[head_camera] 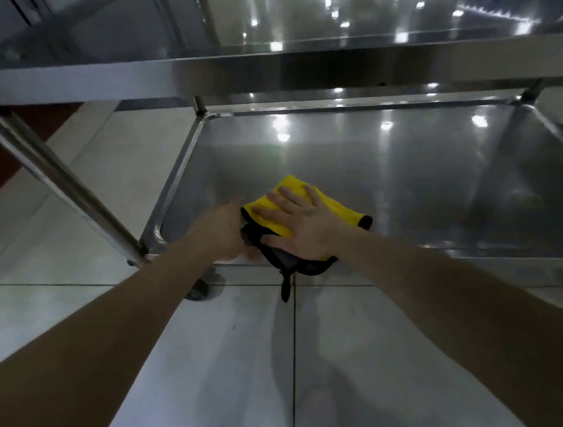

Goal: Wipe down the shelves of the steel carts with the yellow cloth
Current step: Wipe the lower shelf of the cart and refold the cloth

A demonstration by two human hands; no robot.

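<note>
The yellow cloth [286, 198] lies folded on the lower shelf [414, 178] of the steel cart, near the shelf's front left corner. Its dark underside shows at the near edge, and a black loop [286, 287] from it hangs over the shelf's front lip toward the tiled floor [224, 362].

The right hand [303, 227] lies flat on top of the cloth, fingers straight and spread, palm pressing it to the steel – grasping nothing. The left hand [227, 228] sits just beside it at the cloth's left edge, touching the dark fold; it is blurred, so whether it pinches the fabric or only rests against it cannot be told.

Above, the upper shelf [291, 25] reflects ceiling lights. A slanted steel tube [54, 170] crosses the left side, and a caster [199, 289] stands on the floor below the shelf corner – partly hidden by the left forearm
</note>
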